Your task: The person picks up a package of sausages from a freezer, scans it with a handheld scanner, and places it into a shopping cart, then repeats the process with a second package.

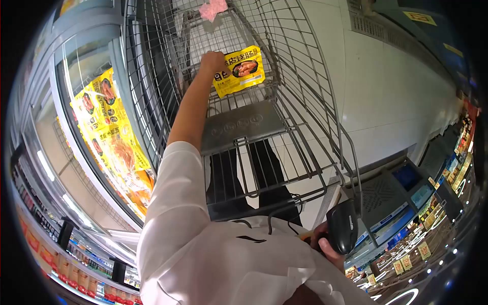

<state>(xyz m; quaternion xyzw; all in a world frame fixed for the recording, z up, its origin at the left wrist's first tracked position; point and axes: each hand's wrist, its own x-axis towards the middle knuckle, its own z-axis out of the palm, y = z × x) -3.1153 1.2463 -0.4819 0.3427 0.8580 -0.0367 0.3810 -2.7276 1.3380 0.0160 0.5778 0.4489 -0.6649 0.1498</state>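
Observation:
My left hand (212, 62) reaches forward into a wire shopping cart (305, 101) and grips the left edge of a yellow food packet (240, 70) printed with a picture of sausages. The packet is held flat over the cart's folding child seat. My right hand (325, 249), low at the right near my body, is closed around a black handheld barcode scanner (341, 224). A white sleeve covers my left upper arm.
A chest freezer (96, 152) with a curved glass lid runs along the left, holding several matching yellow packets (109, 127). A pink item (213, 9) lies at the cart's far end. White floor tiles lie to the right; store shelves stand at the far right.

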